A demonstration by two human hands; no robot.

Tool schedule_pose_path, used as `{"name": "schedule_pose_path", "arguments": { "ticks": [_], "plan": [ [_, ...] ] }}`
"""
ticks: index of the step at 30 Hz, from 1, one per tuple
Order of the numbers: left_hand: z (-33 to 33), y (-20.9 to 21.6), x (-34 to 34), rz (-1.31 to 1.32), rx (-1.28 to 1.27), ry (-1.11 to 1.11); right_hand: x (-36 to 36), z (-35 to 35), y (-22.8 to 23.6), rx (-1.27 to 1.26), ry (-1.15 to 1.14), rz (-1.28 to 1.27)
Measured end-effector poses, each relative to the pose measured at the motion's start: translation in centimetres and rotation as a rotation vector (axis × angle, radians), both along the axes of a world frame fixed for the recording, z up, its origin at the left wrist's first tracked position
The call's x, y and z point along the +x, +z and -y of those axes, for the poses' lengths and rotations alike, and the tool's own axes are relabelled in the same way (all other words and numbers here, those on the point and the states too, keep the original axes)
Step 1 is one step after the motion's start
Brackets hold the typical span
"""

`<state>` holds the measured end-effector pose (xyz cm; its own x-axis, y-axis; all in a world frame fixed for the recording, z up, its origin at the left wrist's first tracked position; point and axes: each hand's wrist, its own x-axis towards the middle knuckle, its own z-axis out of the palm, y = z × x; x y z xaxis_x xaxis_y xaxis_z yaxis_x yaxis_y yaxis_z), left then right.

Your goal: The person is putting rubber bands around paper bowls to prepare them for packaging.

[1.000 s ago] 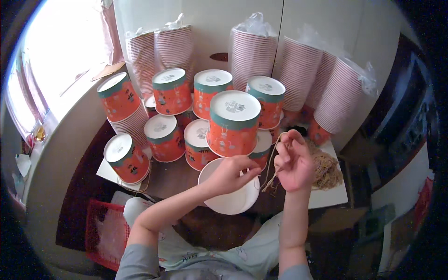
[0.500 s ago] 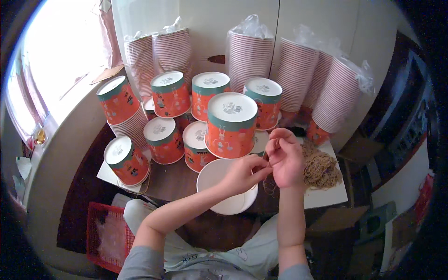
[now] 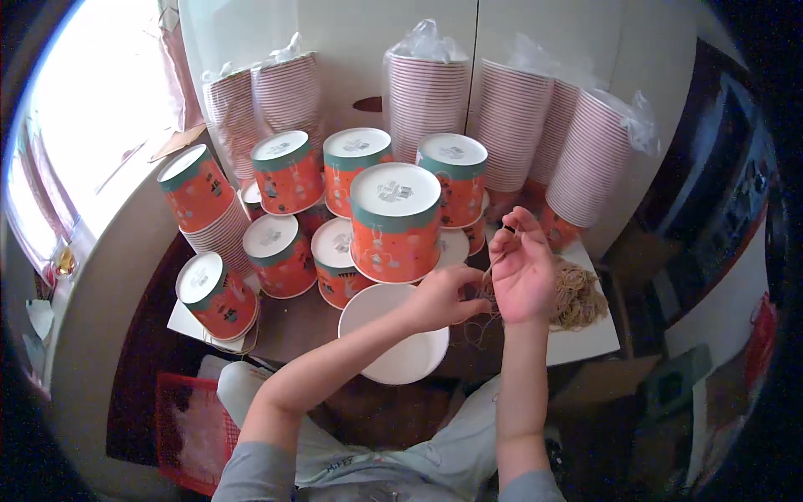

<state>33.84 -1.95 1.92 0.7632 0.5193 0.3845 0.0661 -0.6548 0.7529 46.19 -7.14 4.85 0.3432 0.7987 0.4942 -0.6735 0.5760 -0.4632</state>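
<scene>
My left hand (image 3: 447, 297) is closed in a pinch on a thin brown cord. My right hand (image 3: 525, 272) is raised beside it, palm toward me, its curled fingertips closed on the cord too. A strand runs between both hands, and loose cord (image 3: 477, 335) dangles under the left fingers. Below the left hand an open white paper bucket (image 3: 406, 360) stands with its mouth up, partly hidden by my forearm. Right behind it, an orange paper bucket (image 3: 396, 243) with a green band sits upside down. A tangled heap of brown cord (image 3: 580, 297) lies past my right hand.
Several more upturned orange buckets (image 3: 280, 255) crowd the table's left and back. Tall bagged bucket stacks (image 3: 427, 109) line the wall, with others (image 3: 590, 159) at the back right. A red plastic basket (image 3: 196, 435) is at the lower left. White boards (image 3: 585, 343) lie on the table.
My hands have drawn slightly apart, and the right one has risen with its palm turned more into sight. The scene has shifted a little left in the picture.
</scene>
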Motion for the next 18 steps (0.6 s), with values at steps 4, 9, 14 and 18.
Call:
{"name": "schedule_pose_path", "arguments": {
  "ticks": [4,9,14,18],
  "plan": [
    [0.0,-0.4,-1.0,-0.002,-0.095,-0.017,0.0,-0.1,-0.1,-0.001,0.017,-0.032],
    [-0.5,0.2,-4.7,-0.142,-0.175,0.056,0.3,-0.2,-0.5,-0.033,-0.022,0.019],
    [-1.0,0.3,-8.4,-0.145,-0.147,0.098,1.0,0.0,-0.7,-0.354,-0.335,0.693],
    [-1.1,0.0,-10.7,-0.214,0.035,0.158,0.5,1.6,0.4,-0.655,-0.729,1.674]
  ]
}}
